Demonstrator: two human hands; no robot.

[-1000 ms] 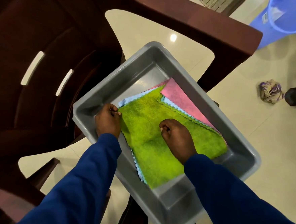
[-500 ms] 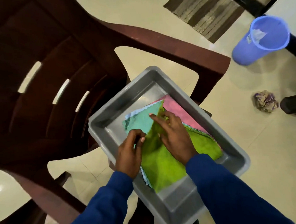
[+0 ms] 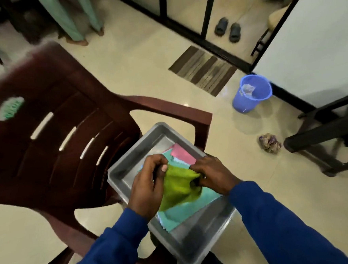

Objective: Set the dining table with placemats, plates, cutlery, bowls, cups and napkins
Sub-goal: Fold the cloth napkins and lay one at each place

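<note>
Cloth, green napkin [image 3: 179,185], bunched between my two hands above the grey tray [image 3: 129,176]. My left hand [image 3: 146,192] pinches its left edge, thumb curled against fingers; my right hand [image 3: 213,175] grips the opposite end in a closed fist. Judged soft, light, limp: it sags between the grips and will not hold shape. Best taken by the corners or edge, lifted clear. Beneath my grip, teal napkin [image 3: 181,215] and pink napkin [image 3: 182,155] lie flat in the tray.
</note>
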